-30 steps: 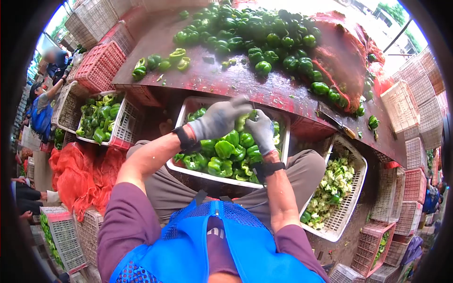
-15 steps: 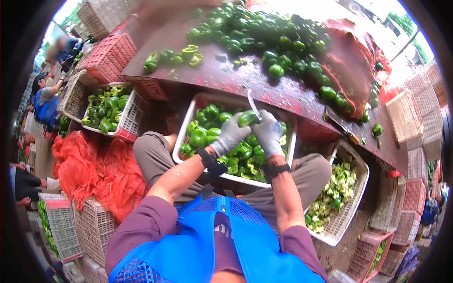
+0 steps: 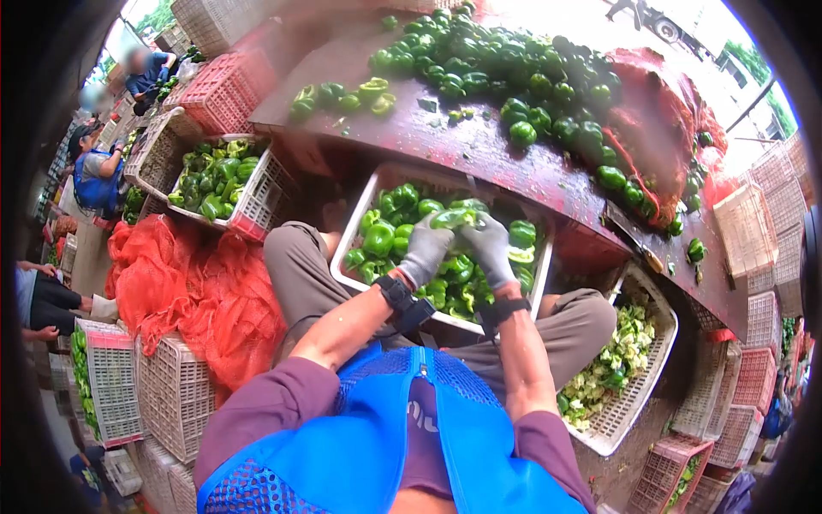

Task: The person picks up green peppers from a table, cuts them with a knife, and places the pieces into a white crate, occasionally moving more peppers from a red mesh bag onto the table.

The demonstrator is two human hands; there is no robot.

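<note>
My left hand, in a grey glove, is closed around a green bell pepper above a white crate. My gloved right hand is closed against the pepper's right side. It had a knife with a curved pale blade half a second ago; the blade is now hardly distinguishable. Below both hands, the crate holds green bell peppers, some whole and some cut open. To my right, a second white crate contains pale pepper cores and scraps.
A low table in front bears a heap of green peppers and a red mesh sack. On my left are a crate of peppers and red netting. Stacked crates stand right; people sit far left.
The knife blade, upright above my right hand before, has dropped from clear sight. The pepper stays between both hands. The whole view has shifted slightly, with surroundings appearing further right.
</note>
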